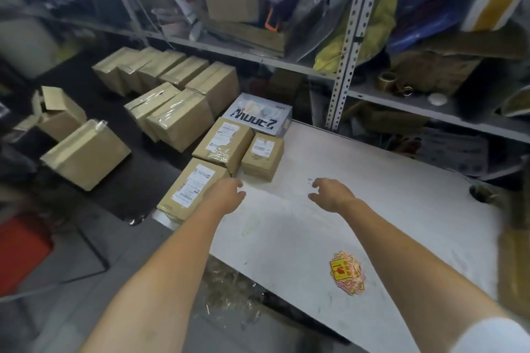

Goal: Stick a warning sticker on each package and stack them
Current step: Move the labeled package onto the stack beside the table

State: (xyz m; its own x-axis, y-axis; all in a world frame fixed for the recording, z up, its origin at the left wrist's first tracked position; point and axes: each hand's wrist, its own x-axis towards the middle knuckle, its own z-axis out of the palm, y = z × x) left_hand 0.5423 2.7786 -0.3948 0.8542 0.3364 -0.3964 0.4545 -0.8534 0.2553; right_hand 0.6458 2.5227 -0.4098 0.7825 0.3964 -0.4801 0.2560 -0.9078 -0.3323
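Hovering empty, fingers loosely curled: left hand (pixel 226 192) at edge of nearest package (pixel 186 189), right hand (pixel 329 193) above table (pixel 401 195). Beyond, centre frame: second package (pixel 222 143), small package (pixel 262 156), printed box (pixel 258 113), all unstacked. Warning stickers (pixel 347 272) heaped lower right. No sticker seen on any; task apparently just starting.

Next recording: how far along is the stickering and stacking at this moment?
Done: nothing visible. The brown boxes and the white box lie side by side on the table, none showing a yellow sticker. In hand: nothing; the left hand and right hand hover empty near the boxes. Left: the sticker pile looks untouched, so every box needs a sticker, then stacking.
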